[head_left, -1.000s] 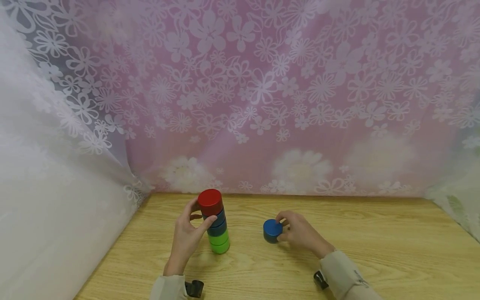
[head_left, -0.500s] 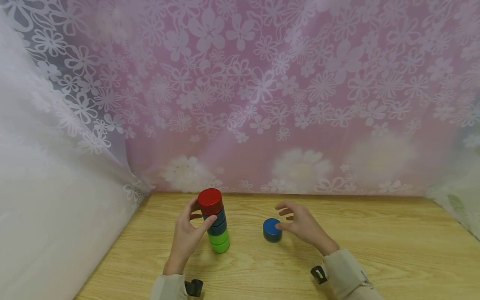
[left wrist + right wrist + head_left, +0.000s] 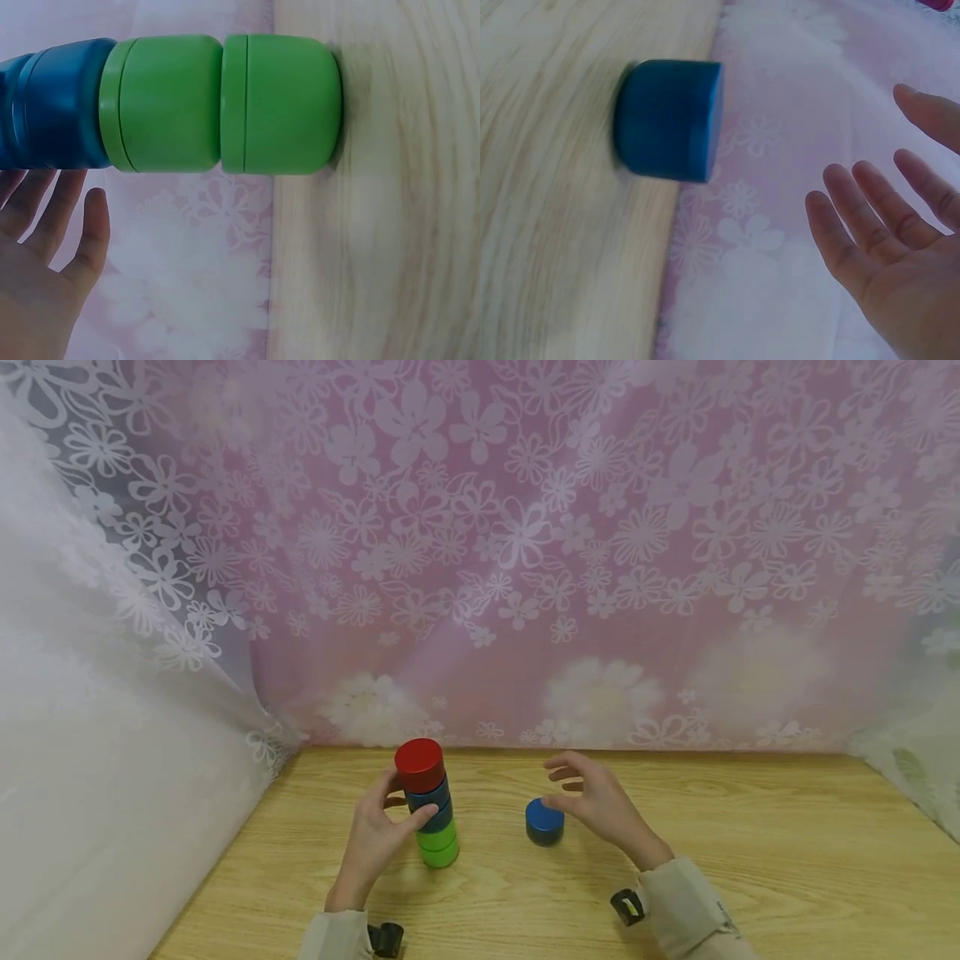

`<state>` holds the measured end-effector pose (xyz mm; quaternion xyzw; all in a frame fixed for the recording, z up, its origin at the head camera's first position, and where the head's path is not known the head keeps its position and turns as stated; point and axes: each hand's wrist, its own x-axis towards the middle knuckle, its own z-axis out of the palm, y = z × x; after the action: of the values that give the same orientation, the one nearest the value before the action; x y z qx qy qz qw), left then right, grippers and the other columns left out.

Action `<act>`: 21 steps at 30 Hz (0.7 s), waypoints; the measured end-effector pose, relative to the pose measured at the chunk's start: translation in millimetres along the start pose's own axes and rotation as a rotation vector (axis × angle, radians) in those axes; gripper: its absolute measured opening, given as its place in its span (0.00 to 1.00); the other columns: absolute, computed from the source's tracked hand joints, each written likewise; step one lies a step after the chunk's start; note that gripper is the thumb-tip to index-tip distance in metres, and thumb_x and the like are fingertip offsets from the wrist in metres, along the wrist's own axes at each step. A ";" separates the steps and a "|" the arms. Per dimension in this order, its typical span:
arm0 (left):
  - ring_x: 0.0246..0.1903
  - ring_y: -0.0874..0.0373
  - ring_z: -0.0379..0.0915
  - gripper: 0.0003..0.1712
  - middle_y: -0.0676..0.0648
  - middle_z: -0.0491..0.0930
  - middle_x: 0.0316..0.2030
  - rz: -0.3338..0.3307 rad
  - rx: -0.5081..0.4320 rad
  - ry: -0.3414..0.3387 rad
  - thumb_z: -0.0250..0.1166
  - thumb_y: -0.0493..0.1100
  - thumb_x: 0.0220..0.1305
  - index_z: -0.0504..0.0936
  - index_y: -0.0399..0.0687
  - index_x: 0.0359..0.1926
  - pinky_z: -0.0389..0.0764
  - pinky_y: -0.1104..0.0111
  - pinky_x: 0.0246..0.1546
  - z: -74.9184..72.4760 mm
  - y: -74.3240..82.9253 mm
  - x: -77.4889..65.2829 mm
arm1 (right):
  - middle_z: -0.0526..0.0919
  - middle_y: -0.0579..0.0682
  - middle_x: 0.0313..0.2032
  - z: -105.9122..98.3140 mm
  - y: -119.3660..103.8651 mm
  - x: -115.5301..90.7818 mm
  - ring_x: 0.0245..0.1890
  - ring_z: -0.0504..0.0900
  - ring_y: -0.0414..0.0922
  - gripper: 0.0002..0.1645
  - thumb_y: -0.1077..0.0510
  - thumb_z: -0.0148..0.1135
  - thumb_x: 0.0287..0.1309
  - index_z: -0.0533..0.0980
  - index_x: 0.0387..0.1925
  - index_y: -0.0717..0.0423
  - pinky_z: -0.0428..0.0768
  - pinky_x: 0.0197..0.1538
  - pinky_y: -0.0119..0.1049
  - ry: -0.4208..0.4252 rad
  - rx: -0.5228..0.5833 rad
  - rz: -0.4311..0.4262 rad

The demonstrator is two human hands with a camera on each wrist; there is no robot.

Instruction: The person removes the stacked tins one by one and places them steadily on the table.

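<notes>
A stack of small round lidded canisters stands on the table left of centre: a red canister (image 3: 420,766) on top, two blue canisters (image 3: 432,794) below, two green canisters (image 3: 439,845) at the bottom. My left hand (image 3: 372,837) holds the stack at the blue canisters, thumb in front and fingers behind; in the left wrist view the lowest finger (image 3: 93,229) stands free of it. A separate blue canister (image 3: 543,827) sits upright to the right. Over it hovers my right hand (image 3: 604,811), fingers spread. The right wrist view shows a gap between them.
The wooden table (image 3: 720,843) ends at a pink flowered curtain (image 3: 480,610) behind. A white sheet (image 3: 127,752) hangs along the left side. Each sleeve has a black strap piece near the cuff, such as the right strap (image 3: 627,907).
My right hand has left the side of the single blue canister and risen slightly, its fingers spreading. My left thumb has slid a little down the stack. The canisters have stayed in place.
</notes>
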<state>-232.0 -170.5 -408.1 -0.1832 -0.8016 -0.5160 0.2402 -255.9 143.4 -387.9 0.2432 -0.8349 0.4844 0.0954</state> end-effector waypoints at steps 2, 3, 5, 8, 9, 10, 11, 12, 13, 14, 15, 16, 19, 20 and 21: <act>0.50 0.46 0.80 0.29 0.43 0.84 0.50 -0.017 0.000 -0.010 0.78 0.35 0.56 0.79 0.38 0.59 0.81 0.45 0.48 0.3 -1.1 0.1 | 0.81 0.60 0.54 1.4 -3.3 1.3 0.52 0.81 0.60 0.24 0.66 0.72 0.58 0.77 0.56 0.64 0.80 0.55 0.58 0.017 0.008 -0.011; 0.49 0.46 0.80 0.29 0.43 0.84 0.50 -0.025 0.001 -0.014 0.78 0.35 0.56 0.80 0.37 0.58 0.81 0.44 0.48 0.4 -1.6 0.2 | 0.81 0.60 0.53 2.4 -5.2 2.0 0.52 0.81 0.59 0.24 0.66 0.72 0.58 0.77 0.56 0.64 0.80 0.55 0.58 0.027 0.012 -0.017; 0.49 0.45 0.80 0.28 0.43 0.84 0.50 -0.039 0.005 -0.021 0.78 0.35 0.56 0.81 0.37 0.57 0.80 0.43 0.48 0.5 -2.7 0.3 | 0.82 0.59 0.52 4.5 -8.8 3.6 0.52 0.81 0.59 0.23 0.67 0.72 0.58 0.78 0.55 0.63 0.80 0.55 0.58 0.045 0.021 -0.030; 0.49 0.46 0.80 0.27 0.43 0.84 0.50 -0.045 0.012 -0.027 0.78 0.35 0.56 0.81 0.37 0.57 0.80 0.42 0.49 -0.3 -3.5 0.9 | 0.82 0.58 0.51 8.0 -14.3 6.3 0.51 0.82 0.57 0.23 0.68 0.73 0.57 0.79 0.54 0.63 0.80 0.54 0.58 0.069 0.040 -0.052; 0.49 0.46 0.81 0.27 0.43 0.84 0.50 -0.045 0.014 -0.029 0.78 0.35 0.56 0.81 0.37 0.57 0.80 0.42 0.49 -0.6 -3.6 1.2 | 0.83 0.58 0.51 9.2 -16.1 7.1 0.51 0.82 0.57 0.23 0.69 0.73 0.56 0.79 0.54 0.63 0.80 0.54 0.58 0.077 0.049 -0.060; 0.49 0.46 0.81 0.27 0.43 0.84 0.50 -0.044 0.017 -0.031 0.78 0.35 0.56 0.81 0.37 0.57 0.80 0.42 0.49 -0.8 -3.6 1.3 | 0.83 0.58 0.51 10.3 -17.6 7.8 0.51 0.82 0.58 0.23 0.69 0.73 0.56 0.79 0.54 0.63 0.80 0.54 0.58 0.080 0.059 -0.067; 0.49 0.46 0.81 0.27 0.43 0.84 0.50 -0.041 0.020 -0.032 0.78 0.35 0.56 0.81 0.37 0.57 0.80 0.42 0.48 -1.0 -3.6 1.4 | 0.83 0.58 0.50 11.4 -19.0 8.4 0.51 0.82 0.57 0.23 0.69 0.73 0.56 0.79 0.54 0.63 0.81 0.54 0.58 0.084 0.066 -0.072; 0.49 0.46 0.81 0.27 0.43 0.84 0.50 -0.037 0.022 -0.032 0.78 0.35 0.56 0.81 0.37 0.57 0.80 0.43 0.48 -1.1 -3.7 1.5 | 0.83 0.58 0.50 12.4 -20.3 9.0 0.51 0.82 0.58 0.24 0.70 0.73 0.56 0.79 0.54 0.63 0.81 0.54 0.57 0.085 0.075 -0.078; 0.49 0.46 0.81 0.27 0.43 0.84 0.50 -0.035 0.025 -0.033 0.78 0.35 0.56 0.81 0.37 0.57 0.80 0.43 0.48 -1.1 -3.9 1.5 | 0.83 0.58 0.50 13.4 -21.3 9.6 0.51 0.82 0.58 0.24 0.69 0.73 0.56 0.79 0.55 0.63 0.81 0.54 0.57 0.086 0.079 -0.082; 0.49 0.46 0.81 0.28 0.42 0.84 0.50 -0.033 0.029 -0.035 0.78 0.35 0.56 0.81 0.36 0.57 0.81 0.44 0.48 -1.0 -4.1 1.3 | 0.83 0.57 0.50 14.4 -22.3 10.2 0.51 0.82 0.57 0.24 0.69 0.73 0.56 0.79 0.55 0.62 0.81 0.55 0.57 0.084 0.087 -0.083; 0.49 0.46 0.81 0.28 0.42 0.84 0.50 -0.030 0.033 -0.036 0.78 0.36 0.56 0.81 0.36 0.57 0.81 0.44 0.48 -1.0 -4.4 1.0 | 0.84 0.57 0.50 15.4 -23.2 10.8 0.51 0.82 0.57 0.23 0.68 0.73 0.57 0.79 0.55 0.62 0.81 0.55 0.57 0.083 0.095 -0.084; 0.49 0.46 0.81 0.28 0.42 0.84 0.50 -0.029 0.037 -0.036 0.78 0.36 0.57 0.80 0.36 0.57 0.81 0.45 0.47 -0.9 -4.6 0.8 | 0.84 0.56 0.49 16.3 -24.0 11.4 0.51 0.82 0.56 0.23 0.68 0.73 0.57 0.79 0.55 0.61 0.81 0.55 0.57 0.081 0.100 -0.084; 0.49 0.45 0.81 0.28 0.42 0.84 0.51 -0.025 0.047 -0.037 0.77 0.37 0.58 0.80 0.35 0.58 0.82 0.47 0.47 -0.8 -5.2 -0.1 | 0.84 0.55 0.49 19.1 -26.9 13.4 0.51 0.82 0.54 0.22 0.68 0.72 0.58 0.79 0.55 0.61 0.80 0.55 0.58 0.081 0.118 -0.091; 0.49 0.45 0.81 0.28 0.41 0.84 0.51 -0.025 0.051 -0.037 0.77 0.37 0.58 0.80 0.35 0.58 0.82 0.47 0.47 -0.8 -5.5 -0.4 | 0.84 0.55 0.49 20.0 -28.1 14.2 0.50 0.82 0.54 0.22 0.68 0.72 0.58 0.79 0.55 0.61 0.80 0.55 0.58 0.081 0.122 -0.095; 0.49 0.45 0.81 0.28 0.41 0.84 0.51 -0.025 0.053 -0.036 0.77 0.37 0.58 0.80 0.35 0.58 0.82 0.47 0.47 -0.8 -5.8 -0.6 | 0.84 0.55 0.49 20.9 -29.4 14.9 0.50 0.82 0.53 0.22 0.68 0.72 0.58 0.79 0.55 0.61 0.81 0.55 0.57 0.083 0.123 -0.098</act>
<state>-234.4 -173.6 -412.4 -0.1761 -0.8213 -0.4943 0.2239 -252.6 108.8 -370.3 0.2690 -0.7860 0.5392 0.1383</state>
